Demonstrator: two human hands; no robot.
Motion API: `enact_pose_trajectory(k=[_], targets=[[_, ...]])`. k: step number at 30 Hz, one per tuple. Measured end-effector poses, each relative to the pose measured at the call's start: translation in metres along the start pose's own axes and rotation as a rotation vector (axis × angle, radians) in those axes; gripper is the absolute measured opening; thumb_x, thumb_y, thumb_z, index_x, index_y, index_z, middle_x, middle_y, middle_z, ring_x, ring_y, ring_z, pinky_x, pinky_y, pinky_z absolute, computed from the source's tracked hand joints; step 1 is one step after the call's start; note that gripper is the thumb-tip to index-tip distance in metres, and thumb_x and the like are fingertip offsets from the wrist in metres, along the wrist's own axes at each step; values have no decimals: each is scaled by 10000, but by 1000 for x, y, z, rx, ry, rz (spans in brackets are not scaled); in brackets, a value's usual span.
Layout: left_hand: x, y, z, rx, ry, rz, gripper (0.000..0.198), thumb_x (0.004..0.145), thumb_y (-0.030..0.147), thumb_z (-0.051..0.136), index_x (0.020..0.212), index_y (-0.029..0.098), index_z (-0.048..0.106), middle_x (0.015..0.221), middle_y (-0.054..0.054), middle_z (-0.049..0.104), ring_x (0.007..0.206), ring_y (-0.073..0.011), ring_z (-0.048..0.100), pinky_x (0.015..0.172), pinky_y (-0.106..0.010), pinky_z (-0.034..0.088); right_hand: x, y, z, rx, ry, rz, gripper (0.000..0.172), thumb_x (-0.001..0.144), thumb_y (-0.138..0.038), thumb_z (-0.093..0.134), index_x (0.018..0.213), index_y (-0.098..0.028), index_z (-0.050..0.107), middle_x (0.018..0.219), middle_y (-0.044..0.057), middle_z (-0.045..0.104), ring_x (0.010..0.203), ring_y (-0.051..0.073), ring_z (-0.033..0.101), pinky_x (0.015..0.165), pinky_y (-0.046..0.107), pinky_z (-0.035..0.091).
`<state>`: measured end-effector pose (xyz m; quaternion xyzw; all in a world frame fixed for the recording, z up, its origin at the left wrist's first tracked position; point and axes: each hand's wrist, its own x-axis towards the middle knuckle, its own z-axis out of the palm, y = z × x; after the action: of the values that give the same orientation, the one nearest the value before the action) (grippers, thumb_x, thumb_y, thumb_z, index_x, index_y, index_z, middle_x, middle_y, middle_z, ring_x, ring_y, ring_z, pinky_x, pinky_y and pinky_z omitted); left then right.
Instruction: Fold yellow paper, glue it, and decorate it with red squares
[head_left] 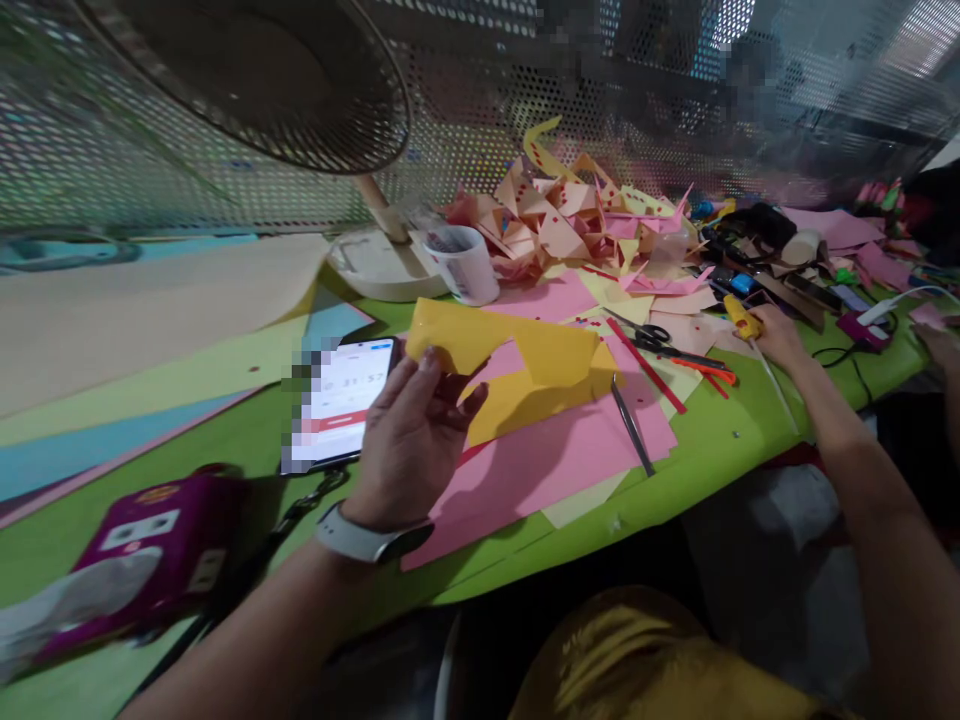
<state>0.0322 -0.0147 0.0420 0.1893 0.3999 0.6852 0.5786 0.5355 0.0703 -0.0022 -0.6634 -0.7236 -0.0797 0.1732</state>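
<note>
My left hand pinches the left end of a folded yellow paper sheet and lifts it over pink paper on the green table. A watch sits on that wrist. My right hand reaches far right and closes on a small yellow tool with a thin rod below it. Black-handled scissors and red paper strips lie between the hands.
A phone lies left of my left hand. A magenta power strip sits at near left. A white cup, a fan base and a heap of folded dotted paper shapes stand behind. Another person's hand shows at far right.
</note>
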Motion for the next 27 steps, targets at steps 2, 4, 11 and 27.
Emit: enact_pose_trajectory(k=[2,4,11,27], targets=[[2,-2,-2,-9,-15,25,160,692,205,869,722,237,716,780,79,755,752,-91,728,579,-157,570,6,5,0,48,-37,12,411,750,-483,737,1040,-196,683,1106,154,722,1020,317,671,902,427,527],[4,-4,-3,-17,-44,48,143,724,182,852,728,239,721,780,81,762,756,-89,733,622,-167,587,11,9,-2,103,-72,27,495,687,-456,793,1091,-189,692,1140,147,721,1026,310,674,904,427,527],[5,-3,-4,-41,-40,66,212,775,98,803,667,245,694,759,87,770,703,-77,723,715,-206,622,19,-2,-25,82,-177,2,362,688,-284,741,1039,-194,730,1157,113,727,1053,283,660,960,425,502],[21,0,-11,-42,-17,89,212,876,59,693,748,227,702,791,93,765,748,-54,706,861,-230,613,44,-228,-8,149,-344,-410,193,975,-216,521,993,-189,711,1082,92,707,955,225,622,762,308,408]])
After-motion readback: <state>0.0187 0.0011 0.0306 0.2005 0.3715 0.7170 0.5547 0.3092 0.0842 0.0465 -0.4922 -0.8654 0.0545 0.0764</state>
